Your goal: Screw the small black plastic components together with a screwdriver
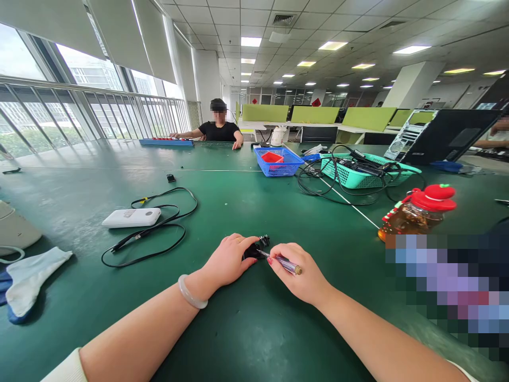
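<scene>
My left hand (pixel 229 259), with a pale bangle at the wrist, rests on the green table and closes its thumb and fingers round a small black part (pixel 251 251). What exactly the part is cannot be made out. A slim screwdriver (pixel 289 265) with a purplish, shiny handle and a gold-coloured end is pinched in my right hand (pixel 299 276). Its thin metal tip points left and meets the black part. Just beyond my left fingertips lies another small black piece with ridges (pixel 264 240), very near the held one.
Left lie a white power bank (pixel 132 217), a black cable (pixel 183 213) and a glove (pixel 35 278). Ahead are a blue basket (pixel 280 168) and a green basket (pixel 350 181) of cables. A red-lidded bottle (pixel 422 215) stands right. A person (pixel 220 129) sits across the table.
</scene>
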The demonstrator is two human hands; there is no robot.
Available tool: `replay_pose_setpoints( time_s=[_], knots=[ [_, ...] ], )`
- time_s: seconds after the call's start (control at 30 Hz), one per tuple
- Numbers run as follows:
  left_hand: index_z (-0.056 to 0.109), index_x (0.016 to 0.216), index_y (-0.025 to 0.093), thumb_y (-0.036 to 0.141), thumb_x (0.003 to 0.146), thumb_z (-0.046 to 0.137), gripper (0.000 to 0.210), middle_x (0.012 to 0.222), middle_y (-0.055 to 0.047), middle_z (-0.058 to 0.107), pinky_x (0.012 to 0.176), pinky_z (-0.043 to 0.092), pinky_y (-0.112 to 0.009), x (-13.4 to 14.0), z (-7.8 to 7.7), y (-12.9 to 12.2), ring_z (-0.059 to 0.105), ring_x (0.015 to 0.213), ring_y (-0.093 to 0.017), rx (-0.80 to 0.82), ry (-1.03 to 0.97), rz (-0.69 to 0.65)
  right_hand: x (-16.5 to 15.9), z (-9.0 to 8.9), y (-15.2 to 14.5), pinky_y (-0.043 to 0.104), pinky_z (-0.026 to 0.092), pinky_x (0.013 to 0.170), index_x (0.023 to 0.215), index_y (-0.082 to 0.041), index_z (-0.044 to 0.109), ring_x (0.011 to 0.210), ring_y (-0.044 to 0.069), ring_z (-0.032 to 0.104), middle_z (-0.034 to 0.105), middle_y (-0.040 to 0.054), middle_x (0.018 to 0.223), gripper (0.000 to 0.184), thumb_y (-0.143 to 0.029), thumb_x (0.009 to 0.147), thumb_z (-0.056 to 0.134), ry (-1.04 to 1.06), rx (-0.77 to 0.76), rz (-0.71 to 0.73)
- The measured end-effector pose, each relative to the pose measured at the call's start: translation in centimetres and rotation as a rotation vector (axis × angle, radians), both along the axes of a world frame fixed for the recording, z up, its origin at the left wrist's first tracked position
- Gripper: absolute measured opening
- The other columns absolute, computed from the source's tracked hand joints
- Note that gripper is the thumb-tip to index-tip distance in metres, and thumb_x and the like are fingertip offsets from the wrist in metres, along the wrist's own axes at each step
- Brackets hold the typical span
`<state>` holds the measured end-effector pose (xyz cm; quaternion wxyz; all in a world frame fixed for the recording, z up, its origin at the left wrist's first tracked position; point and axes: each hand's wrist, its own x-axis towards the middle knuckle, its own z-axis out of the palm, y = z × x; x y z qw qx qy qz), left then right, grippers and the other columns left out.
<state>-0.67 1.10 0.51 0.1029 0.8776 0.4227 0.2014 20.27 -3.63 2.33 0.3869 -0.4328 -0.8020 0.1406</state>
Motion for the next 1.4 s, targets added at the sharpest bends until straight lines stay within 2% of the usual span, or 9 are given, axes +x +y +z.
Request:
replay_pose_setpoints(
  time_s=[0.3, 0.6, 0.9, 1.0, 1.1, 1.27, 1.4],
  knots=[
    [0.051, 0.134, 0.027, 0.031, 0.091, 0.057, 0.043, 0.123, -0.004, 0.066, 0.098, 0.046, -0.039, 0.1, 0.3, -0.2, 0.059, 0.110, -0.023, 0.008, -0.045, -0.019, 0.2, 0.0, 0.1, 0.030, 0.047, 0.073, 0.077, -0.024, 0.056, 0.072, 0.017, 0.060, 0.066, -0.0019, 0.075, 0.017, -0.027, 0.092, 0.050, 0.002, -0.010, 0.012],
    [0.051, 0.132, 0.025, 0.028, 0.092, 0.055, 0.040, 0.122, -0.005, 0.066, 0.098, 0.048, -0.040, 0.1, 0.5, -0.3, 0.059, 0.110, -0.023, 0.066, -0.089, -0.015, 0.2, -0.1, 0.1, 0.029, 0.046, 0.073, 0.080, -0.024, 0.055, 0.070, 0.015, 0.059, 0.066, -0.0023, 0.076, 0.013, -0.022, 0.092, 0.052, -0.012, 0.018, 0.064],
    [0.053, 0.130, 0.022, 0.019, 0.092, 0.050, 0.038, 0.122, -0.007, 0.063, 0.101, 0.047, -0.043, 0.4, 0.3, -0.2, 0.056, 0.112, -0.024, 0.130, -0.140, 0.052, 0.6, 0.2, -0.5, 0.027, 0.042, 0.061, 0.083, -0.023, 0.056, 0.061, 0.014, 0.052, 0.062, -0.0029, 0.069, 0.012, -0.016, 0.092, 0.054, 0.054, 0.313, 0.075],
    [0.053, 0.130, 0.023, 0.018, 0.093, 0.046, 0.038, 0.123, -0.009, 0.060, 0.100, 0.047, -0.044, 0.3, -0.1, 0.0, 0.056, 0.112, -0.025, 0.170, -0.126, 0.122, 0.7, 0.4, -0.7, 0.029, 0.048, 0.067, 0.093, -0.024, 0.058, 0.070, 0.015, 0.058, 0.063, 0.0004, 0.078, 0.012, -0.013, 0.091, 0.055, 0.109, 0.464, 0.038],
    [0.054, 0.130, 0.022, 0.017, 0.093, 0.044, 0.039, 0.122, -0.010, 0.057, 0.096, 0.048, -0.044, 0.2, -0.3, 0.2, 0.057, 0.106, -0.025, 0.187, -0.072, 0.239, 0.8, 0.6, -0.8, 0.031, 0.051, 0.074, 0.104, -0.024, 0.060, 0.083, 0.018, 0.061, 0.062, 0.0049, 0.093, 0.020, -0.011, 0.089, 0.056, 0.117, 0.556, -0.068],
    [0.058, 0.128, 0.024, 0.020, 0.093, 0.043, 0.038, 0.122, -0.012, 0.053, 0.086, 0.049, -0.044, 0.1, -0.1, 0.2, 0.060, 0.096, -0.026, 0.119, 0.100, 0.416, 0.6, 0.4, -0.4, 0.036, 0.052, 0.081, 0.111, -0.023, 0.058, 0.091, 0.021, 0.062, 0.062, 0.0074, 0.102, 0.023, -0.014, 0.090, 0.054, 0.048, 0.497, -0.171],
    [0.062, 0.123, 0.025, 0.021, 0.093, 0.042, 0.036, 0.121, -0.012, 0.054, 0.083, 0.046, -0.044, 0.2, 0.0, 0.0, 0.059, 0.098, -0.027, 0.105, 0.205, 0.433, 0.5, -0.3, 0.3, 0.037, 0.052, 0.079, 0.110, -0.023, 0.060, 0.088, 0.022, 0.063, 0.064, 0.0068, 0.103, 0.019, -0.021, 0.092, 0.051, -0.022, 0.342, -0.243]
  ],
)
